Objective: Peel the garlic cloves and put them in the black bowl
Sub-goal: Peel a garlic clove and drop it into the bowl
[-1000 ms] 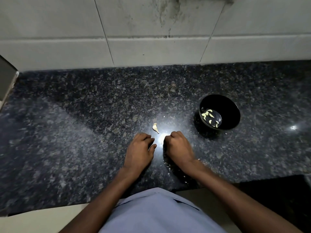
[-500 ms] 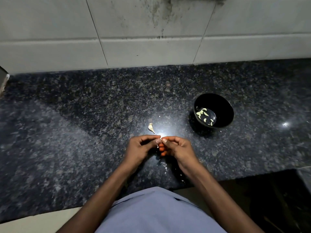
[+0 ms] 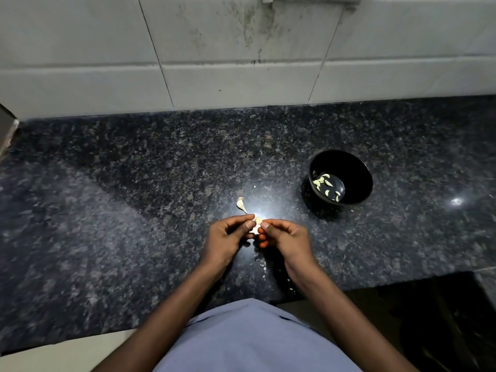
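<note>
Left hand (image 3: 228, 237) and right hand (image 3: 287, 237) both pinch a small pale papery-skinned garlic clove (image 3: 256, 224) at frame centre over the dark speckled granite counter (image 3: 134, 210): light, firm, slippery once bare, so best nipped at its ends, round black bowl (image 3: 357, 175) centre-right.

Dim scene, bright glare spot on the granite counter (image 3: 161, 210), dark corners, wide-angle bowing at edges

Granite countertop (image 3: 134, 224) lies bare to left & far side up to tiled wall (image 3: 241, 63). Obstacles: black bowl (image 3: 357, 167) at right, loose unpeeled clove (image 3: 241, 204) just left-far of hands, peel scraps (image 3: 261, 263) near edge.
</note>
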